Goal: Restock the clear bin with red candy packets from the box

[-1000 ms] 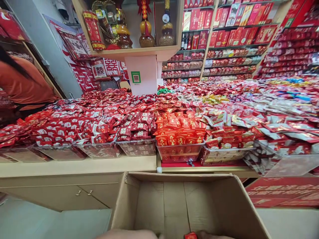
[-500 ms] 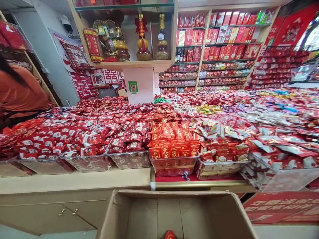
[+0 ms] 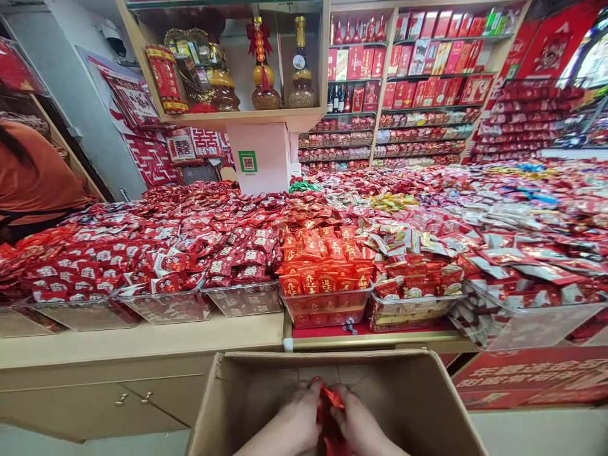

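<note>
Both hands reach down inside an open cardboard box [image 3: 232,405] at the bottom of the view. My left hand [image 3: 303,411] and my right hand [image 3: 355,418] face each other, fingers curled in and slightly blurred. Between them are red wrapped packets [image 3: 334,398], gripped from both sides. More red shows below, between the wrists, partly hidden by the hands. Just beyond the box, a clear plastic bin [image 3: 327,311] is heaped with orange-red packets [image 3: 325,253] bearing gold characters.
Several clear bins, such as one with dark red packets [image 3: 243,299], line the counter [image 3: 142,342]. A small metal object [image 3: 350,326] lies before the middle bin. A person in orange [image 3: 35,168] stands far left. A glass display cabinet [image 3: 237,117] overhangs the counter.
My two hands have come into view inside the box, now around red packets. Earlier only one red item showed at its bottom edge. The view has shifted slightly.
</note>
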`<state>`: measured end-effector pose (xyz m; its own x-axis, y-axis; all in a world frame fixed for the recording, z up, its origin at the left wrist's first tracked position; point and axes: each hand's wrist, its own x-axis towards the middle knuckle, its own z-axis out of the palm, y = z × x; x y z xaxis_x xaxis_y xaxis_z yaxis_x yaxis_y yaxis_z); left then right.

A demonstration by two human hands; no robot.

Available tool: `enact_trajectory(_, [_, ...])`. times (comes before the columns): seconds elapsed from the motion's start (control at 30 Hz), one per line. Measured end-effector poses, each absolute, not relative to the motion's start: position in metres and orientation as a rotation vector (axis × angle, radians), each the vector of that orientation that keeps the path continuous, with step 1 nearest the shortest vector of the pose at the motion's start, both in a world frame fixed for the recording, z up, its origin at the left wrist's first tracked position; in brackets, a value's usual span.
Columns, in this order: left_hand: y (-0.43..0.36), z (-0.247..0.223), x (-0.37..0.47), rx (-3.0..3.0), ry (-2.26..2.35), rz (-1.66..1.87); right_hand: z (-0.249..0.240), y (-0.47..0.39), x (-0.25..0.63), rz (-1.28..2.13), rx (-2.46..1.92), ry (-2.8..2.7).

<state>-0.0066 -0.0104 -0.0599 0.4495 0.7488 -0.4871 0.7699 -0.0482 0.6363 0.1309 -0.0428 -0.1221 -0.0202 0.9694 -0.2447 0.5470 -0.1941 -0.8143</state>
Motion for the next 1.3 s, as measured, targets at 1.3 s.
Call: enact_trajectory(1.3, [0.020, 0.031, -0.005, 1.028, 0.660, 0.980, -0.018, -0.033, 0.154, 0.317, -1.042, -1.681])
